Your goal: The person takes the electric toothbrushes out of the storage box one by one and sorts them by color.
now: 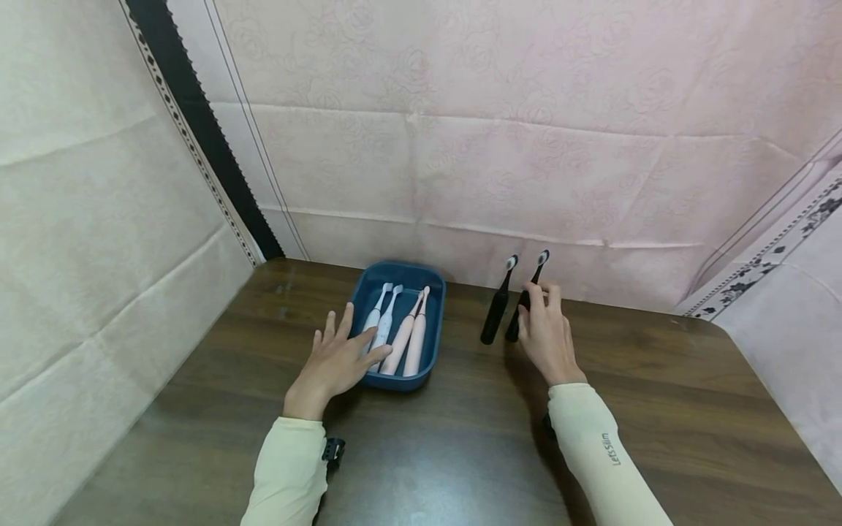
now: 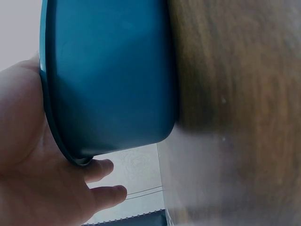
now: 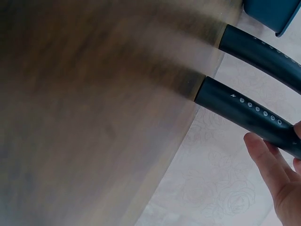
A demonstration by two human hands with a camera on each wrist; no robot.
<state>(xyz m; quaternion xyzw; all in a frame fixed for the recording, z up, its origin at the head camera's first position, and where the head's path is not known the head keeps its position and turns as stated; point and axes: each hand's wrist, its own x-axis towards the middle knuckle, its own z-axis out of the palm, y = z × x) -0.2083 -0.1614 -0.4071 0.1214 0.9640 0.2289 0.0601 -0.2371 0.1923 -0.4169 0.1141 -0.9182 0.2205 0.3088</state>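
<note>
Two black electric toothbrushes stand upright on the table. My right hand pinches the upper handle of the right toothbrush between thumb and fingers; its base is down by the tabletop. The other black toothbrush stands just to its left, untouched. My left hand rests at the left rim of a blue plastic bin, fingers spread and thumb reaching over the inside. Within the bin lie two white electric toothbrushes and two pink ones, heads pointing away from me. The left wrist view shows the bin's outer wall against the palm.
The brown wooden table has its far edge against a pale patterned cloth. A second cloth hangs along the left side, and another hangs on the right.
</note>
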